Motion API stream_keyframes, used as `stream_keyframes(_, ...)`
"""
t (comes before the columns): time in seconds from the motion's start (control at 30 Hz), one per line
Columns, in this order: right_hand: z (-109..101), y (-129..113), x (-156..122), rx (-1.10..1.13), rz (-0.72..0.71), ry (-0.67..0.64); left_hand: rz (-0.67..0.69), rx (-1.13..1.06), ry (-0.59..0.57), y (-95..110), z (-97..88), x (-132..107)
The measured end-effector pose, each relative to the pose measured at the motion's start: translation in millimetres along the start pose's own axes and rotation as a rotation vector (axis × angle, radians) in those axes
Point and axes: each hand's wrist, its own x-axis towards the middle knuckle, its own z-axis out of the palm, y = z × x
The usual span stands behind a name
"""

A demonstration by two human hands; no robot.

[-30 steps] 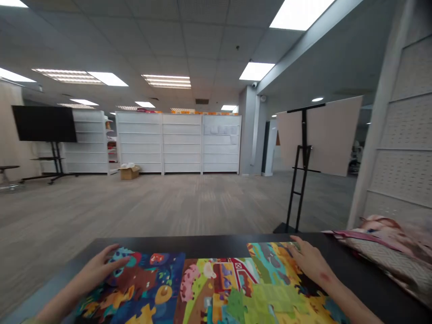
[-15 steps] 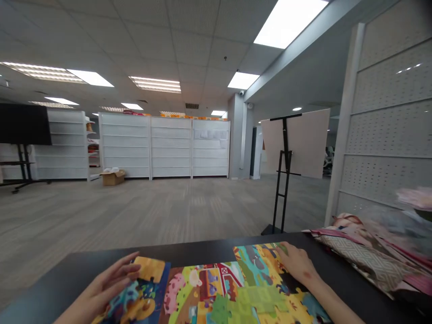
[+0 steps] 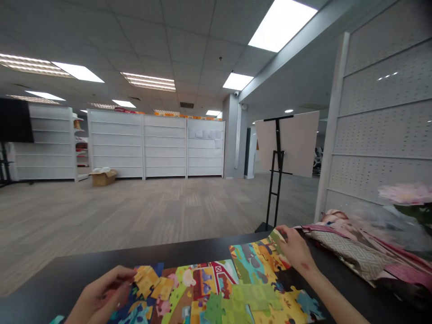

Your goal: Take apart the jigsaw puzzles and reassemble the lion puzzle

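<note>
A colourful jigsaw puzzle [image 3: 219,288] with farm pictures lies on a black table [image 3: 189,252]. My left hand [image 3: 101,297] is curled on the puzzle's left part and folds several joined pieces [image 3: 150,281] up and over, their yellow-brown backs showing. My right hand [image 3: 295,249] pinches the puzzle's far right corner [image 3: 275,238] and lifts it off the table. The near edge of the puzzle runs out of view at the bottom.
Patterned fabric or bags [image 3: 354,252] lie on the table to the right, with pink flowers [image 3: 407,193] behind. A black easel stand [image 3: 275,171] stands beyond the table. White shelving [image 3: 151,146] and a cardboard box [image 3: 101,176] sit across the open floor.
The left part of the puzzle has been lifted and folded over by my left hand. My right hand has raised the far right corner. The view has turned to the right.
</note>
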Motion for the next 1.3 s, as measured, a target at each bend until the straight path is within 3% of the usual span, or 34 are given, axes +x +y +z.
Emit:
stream_keyframes(0.17,-8,-44,-29,0.276,-0.243,-0.061,0.036,0.146,0.013,2,-8.3,3)
stream_keyframes(0.27,-13,-64,-41,0.631,-0.256,-0.168,0.080,0.186,0.000,9,-1.1,0)
stream_keyframes(0.33,-13,-64,-41,0.803,-0.209,-0.207,0.089,0.197,0.013,17,1.7,-2)
stream_keyframes(0.43,-6,-50,-32,0.586,-0.093,-0.178,0.099,0.219,-0.007,23,0.2,-3)
stream_keyframes(0.53,10,-37,-30,0.307,-0.050,-0.195,0.085,0.261,-0.022,12,-3.8,0)
stream_keyframes(0.7,34,-43,-47,0.269,-0.105,-0.259,-0.089,0.572,0.025,-28,-3.9,6)
stream_keyframes(0.8,43,-46,-50,0.206,-0.108,-0.227,-0.220,0.724,-0.075,-37,-0.5,4)
stream_keyframes(0.87,46,-46,-47,0.265,-0.106,-0.203,-0.250,0.768,-0.176,-30,1.3,2)
stream_keyframes(1.0,41,-51,-42,0.618,-0.057,-0.185,-0.187,0.760,-0.288,-7,2.8,-1)
stream_keyframes(1.1,27,-67,-50,0.790,-0.090,-0.222,-0.141,0.748,-0.305,-2,3.5,-3)
stream_keyframes(1.23,10,-84,-62,1.045,-0.185,-0.430,-0.090,0.717,-0.273,-9,3.3,-5)
stream_keyframes(1.3,13,-80,-59,0.992,-0.195,-0.402,-0.064,0.688,-0.233,-13,2.9,-6)
